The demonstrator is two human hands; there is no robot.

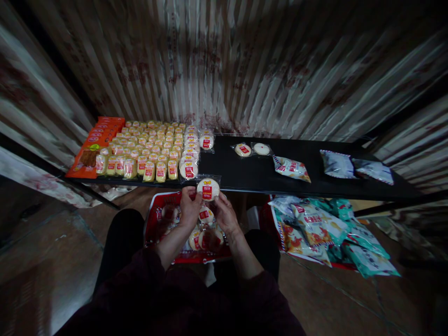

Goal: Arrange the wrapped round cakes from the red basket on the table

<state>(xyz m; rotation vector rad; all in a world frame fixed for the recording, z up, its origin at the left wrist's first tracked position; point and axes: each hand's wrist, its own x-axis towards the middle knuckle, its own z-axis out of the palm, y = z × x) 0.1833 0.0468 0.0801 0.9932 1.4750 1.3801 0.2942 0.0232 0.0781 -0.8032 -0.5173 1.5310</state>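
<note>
Already rows of cakes (150, 151) line the desk (252, 175) beyond the fingers (192, 195), which pinch one wrapped cake (208, 189); more wait in the basket (152, 226) below.

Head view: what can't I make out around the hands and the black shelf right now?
All head view.
Round cake packet, held by left hand and right hand: label print too small to read.
Red basket below: contents partly hidden by both hands and in shadow.
Silvery packets at the right end of the black shelf: dim, contents unclear.
Snack bags: whatever holds them is mostly covered.
</note>
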